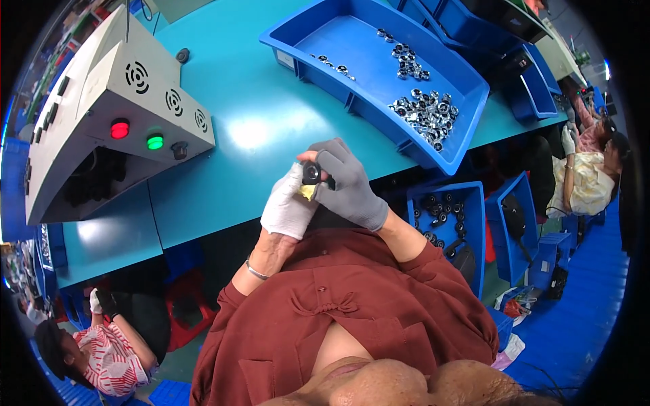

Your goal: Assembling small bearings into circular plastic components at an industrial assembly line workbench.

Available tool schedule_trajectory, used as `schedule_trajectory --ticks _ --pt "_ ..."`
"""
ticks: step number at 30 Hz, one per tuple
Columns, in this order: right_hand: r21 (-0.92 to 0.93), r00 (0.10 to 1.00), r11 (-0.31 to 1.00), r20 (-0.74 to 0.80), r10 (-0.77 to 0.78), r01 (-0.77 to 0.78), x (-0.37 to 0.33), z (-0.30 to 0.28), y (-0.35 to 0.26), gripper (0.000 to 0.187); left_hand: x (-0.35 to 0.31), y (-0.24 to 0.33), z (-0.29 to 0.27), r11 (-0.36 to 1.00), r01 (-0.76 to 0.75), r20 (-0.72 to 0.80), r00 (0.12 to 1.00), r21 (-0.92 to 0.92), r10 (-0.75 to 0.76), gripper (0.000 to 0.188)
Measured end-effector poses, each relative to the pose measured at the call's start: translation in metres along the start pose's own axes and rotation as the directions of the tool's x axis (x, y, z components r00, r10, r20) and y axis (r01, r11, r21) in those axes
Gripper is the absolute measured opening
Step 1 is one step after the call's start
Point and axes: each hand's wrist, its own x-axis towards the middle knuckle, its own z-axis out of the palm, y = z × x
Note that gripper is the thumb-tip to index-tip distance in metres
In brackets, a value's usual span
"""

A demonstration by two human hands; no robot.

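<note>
In front of my chest, above the table's near edge, a small black round part [311, 173] with a shiny centre is pinched between my hands. My left hand [287, 208], in a white glove, is closed at its left side, thumb against it. My right hand [350, 185], in a grey glove with bare fingertips, curls round it from the right. Just below the part, a bit of yellow material [307, 192] shows between the hands; whether it is cloth or part of a glove I cannot tell. The fingers partly cover the black part.
A blue tray [352, 101] of shiny small parts lies ahead on the turquoise table [223, 145]. A white machine [162, 101] with red and green lights stands left. A blue bin [480, 233] of black round parts sits beside my right elbow. Other people work on both sides.
</note>
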Motion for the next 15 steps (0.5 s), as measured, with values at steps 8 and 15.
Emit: schedule_trajectory --ticks 8,15 --pt "-0.031 0.998 0.999 0.060 0.013 -0.011 0.000 -0.007 0.006 0.036 -0.002 -0.004 0.013 0.975 0.042 -0.079 0.995 -0.218 -0.061 0.041" --pt "0.068 0.998 0.996 0.048 0.048 -0.051 -0.002 -0.017 -0.009 0.045 0.000 0.000 0.015 0.999 -0.012 -0.015 1.000 0.046 0.012 0.048"
